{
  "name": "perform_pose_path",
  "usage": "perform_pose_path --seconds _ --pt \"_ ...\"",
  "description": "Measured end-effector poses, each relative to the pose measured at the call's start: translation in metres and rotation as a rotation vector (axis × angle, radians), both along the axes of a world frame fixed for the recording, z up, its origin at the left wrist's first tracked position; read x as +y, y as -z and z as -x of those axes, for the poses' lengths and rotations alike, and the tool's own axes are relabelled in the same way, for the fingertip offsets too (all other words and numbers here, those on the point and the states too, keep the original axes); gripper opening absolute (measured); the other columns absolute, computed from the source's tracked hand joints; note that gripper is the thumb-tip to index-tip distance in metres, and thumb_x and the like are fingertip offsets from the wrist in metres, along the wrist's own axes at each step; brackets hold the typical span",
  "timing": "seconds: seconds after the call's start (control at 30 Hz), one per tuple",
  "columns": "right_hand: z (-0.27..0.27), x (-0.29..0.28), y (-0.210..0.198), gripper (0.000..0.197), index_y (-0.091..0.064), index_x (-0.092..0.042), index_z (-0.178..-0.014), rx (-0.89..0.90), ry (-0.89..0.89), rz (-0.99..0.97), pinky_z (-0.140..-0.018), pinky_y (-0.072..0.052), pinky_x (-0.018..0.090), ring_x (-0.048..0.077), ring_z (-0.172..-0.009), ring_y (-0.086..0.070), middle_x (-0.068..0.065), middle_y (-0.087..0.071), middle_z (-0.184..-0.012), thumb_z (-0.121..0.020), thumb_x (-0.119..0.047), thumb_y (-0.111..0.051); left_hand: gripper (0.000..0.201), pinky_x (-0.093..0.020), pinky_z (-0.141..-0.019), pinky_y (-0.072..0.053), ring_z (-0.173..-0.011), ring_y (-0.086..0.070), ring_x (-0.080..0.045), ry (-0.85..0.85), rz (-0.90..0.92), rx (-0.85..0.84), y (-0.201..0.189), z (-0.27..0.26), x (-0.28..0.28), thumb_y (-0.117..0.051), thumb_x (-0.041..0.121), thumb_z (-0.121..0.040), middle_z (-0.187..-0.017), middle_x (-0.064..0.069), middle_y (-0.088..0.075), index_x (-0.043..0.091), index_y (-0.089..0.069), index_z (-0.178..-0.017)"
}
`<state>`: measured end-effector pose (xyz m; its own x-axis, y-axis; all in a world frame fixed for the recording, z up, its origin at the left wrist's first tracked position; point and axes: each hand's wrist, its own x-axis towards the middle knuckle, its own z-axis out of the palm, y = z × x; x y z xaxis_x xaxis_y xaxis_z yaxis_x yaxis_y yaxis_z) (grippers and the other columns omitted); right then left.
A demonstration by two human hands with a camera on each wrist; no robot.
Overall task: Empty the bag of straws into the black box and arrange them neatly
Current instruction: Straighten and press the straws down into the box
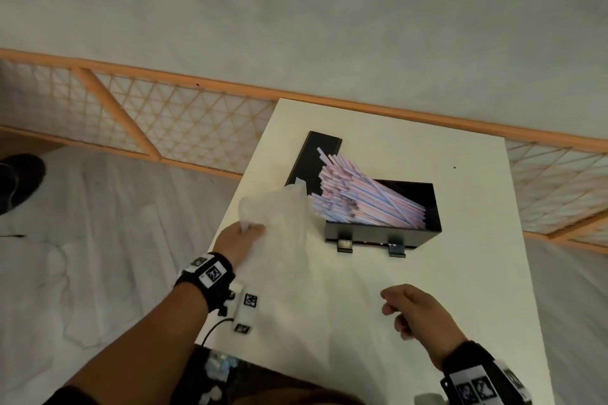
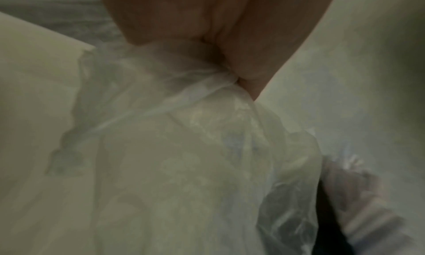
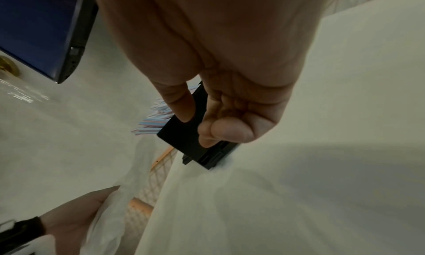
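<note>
A black box stands on the white table, its lid open at the back left. A heap of pink, blue and white straws leans in it, the ends sticking out over the left rim. My left hand grips the clear plastic bag, which hangs crumpled just left of the box; in the left wrist view the fingers bunch the bag. My right hand hovers over the table's front, fingers loosely curled, holding nothing. The box and straws show past it.
An orange wooden lattice rail runs behind the table. A dark shoe is on the floor at far left. A dark screen shows in the right wrist view. The table has bare surface right of the box and in front.
</note>
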<state>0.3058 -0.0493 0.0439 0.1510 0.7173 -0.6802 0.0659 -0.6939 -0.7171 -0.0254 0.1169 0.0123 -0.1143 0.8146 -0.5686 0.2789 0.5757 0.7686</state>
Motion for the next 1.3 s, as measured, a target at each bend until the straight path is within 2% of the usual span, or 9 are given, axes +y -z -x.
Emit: perform_pose_path --seconds 0.1,0.33,0.47,0.53,0.63,0.73,0.83,1.07,1.3 --pt "-0.007 -0.013 0.000 0.018 -0.071 -0.009 -0.096 -0.077 0.039 0.001 -0.055 -0.042 0.032 0.019 -0.058 -0.053 0.010 -0.073 -0.087 -0.095 -0.025 -0.062 0.020 -0.045 -0.095 -0.054 -0.099 -0.068 -0.032 0.090 -0.022 0.196 0.014 0.009 0.025 -0.067 0.039 -0.094 -0.105 -0.010 -0.074 0.020 -0.075 -0.092" --pt "-0.008 -0.021 -0.003 0.016 -0.070 -0.013 -0.090 -0.233 0.029 -0.050 -0.057 -0.047 0.029 0.014 -0.059 -0.059 0.004 -0.073 -0.084 -0.095 -0.027 -0.063 0.066 -0.036 -0.085 -0.047 -0.101 -0.061 -0.028 0.216 0.044 0.280 0.045 0.018 0.048 -0.077 0.049 -0.084 -0.121 -0.008 -0.064 0.009 -0.054 -0.132" --pt "-0.008 -0.019 0.000 0.012 -0.069 -0.020 -0.086 -0.337 -0.028 -0.090 -0.060 -0.052 0.029 0.011 -0.062 -0.061 -0.002 -0.072 -0.081 -0.093 -0.027 -0.063 0.094 -0.042 -0.109 -0.043 -0.132 -0.051 -0.032 0.168 -0.015 0.322 0.043 0.024 0.037 -0.081 0.046 -0.081 -0.151 -0.013 -0.046 0.011 -0.032 -0.153" --pt "-0.009 -0.014 -0.001 0.011 -0.068 -0.025 -0.083 -0.465 -0.079 -0.164 -0.067 -0.054 0.027 0.009 -0.066 -0.062 -0.010 -0.070 -0.079 -0.093 -0.028 -0.064 0.089 -0.046 -0.114 -0.040 -0.138 -0.045 -0.031 0.146 -0.169 0.352 0.030 0.025 0.028 -0.079 0.041 -0.084 -0.155 -0.011 -0.038 0.012 -0.033 -0.154" --pt "-0.014 0.006 -0.014 0.013 -0.067 -0.033 -0.085 -0.698 -0.124 -0.341 -0.066 -0.046 0.015 0.004 -0.072 -0.061 -0.016 -0.067 -0.083 -0.090 -0.021 -0.066 0.060 -0.040 -0.104 -0.048 -0.126 -0.053 -0.018 0.164 -0.368 0.283 0.000 0.020 0.004 -0.075 0.033 -0.090 -0.143 0.003 -0.046 0.021 -0.048 -0.143" --pt "-0.027 0.030 -0.028 0.014 -0.070 -0.028 -0.095 -0.961 -0.201 -0.541 -0.069 -0.045 0.020 0.005 -0.077 -0.059 -0.013 -0.065 -0.093 -0.086 -0.018 -0.071 0.026 -0.023 -0.083 -0.050 -0.103 -0.062 -0.005 0.339 -0.461 0.219 -0.023 0.006 -0.022 -0.072 0.030 -0.092 -0.120 0.016 -0.060 0.033 -0.062 -0.117" --pt "-0.039 0.055 -0.035 0.016 -0.072 -0.024 -0.100 -1.095 -0.358 -0.629 -0.075 -0.047 0.024 0.017 -0.088 -0.062 -0.006 -0.068 -0.100 -0.085 -0.018 -0.070 0.010 -0.015 -0.073 -0.047 -0.087 -0.065 -0.004 0.517 -0.460 0.181 -0.035 -0.019 -0.036 -0.070 0.028 -0.094 -0.098 0.023 -0.068 0.036 -0.068 -0.100" --pt "-0.048 0.097 -0.021 0.031 -0.067 -0.017 -0.110 -1.122 -0.791 -0.510 -0.090 -0.051 0.039 0.028 -0.102 -0.062 0.005 -0.068 -0.109 -0.085 -0.029 -0.052 0.010 -0.018 -0.077 -0.050 -0.087 -0.061 -0.003 0.781 -0.626 0.237 -0.051 -0.104 -0.040 -0.063 0.035 -0.095 -0.100 0.019 -0.062 0.036 -0.067 -0.104" --pt "-0.043 0.106 -0.003 0.042 -0.057 -0.025 -0.133 -0.954 -0.785 -0.397 -0.101 -0.045 0.038 0.028 -0.117 -0.057 0.005 -0.063 -0.128 -0.091 -0.024 -0.052 0.032 -0.032 -0.083 -0.054 -0.102 -0.058 -0.011 0.955 -0.717 0.454 -0.041 -0.153 -0.027 -0.054 0.041 -0.095 -0.119 0.012 -0.053 0.030 -0.062 -0.123"
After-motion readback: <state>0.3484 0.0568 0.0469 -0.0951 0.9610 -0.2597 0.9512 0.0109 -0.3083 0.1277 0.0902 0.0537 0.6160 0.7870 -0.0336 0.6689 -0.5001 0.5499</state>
